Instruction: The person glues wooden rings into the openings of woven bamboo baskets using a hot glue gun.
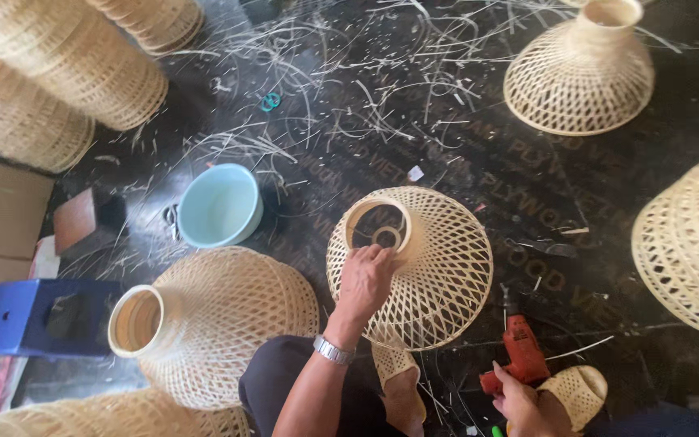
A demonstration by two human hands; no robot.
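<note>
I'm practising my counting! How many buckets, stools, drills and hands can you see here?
bucket: 1
stool: 1
drill: 1
hands: 2, the left hand and the right hand
Total: 5

shade (438,267): centre, on floor (487,162)
bucket (220,205): left of shade
second shade (220,324): left, nearer the person
drill (519,356): right, nearer the person
left hand (366,279): on shade's neck
right hand (519,405): on drill
</note>
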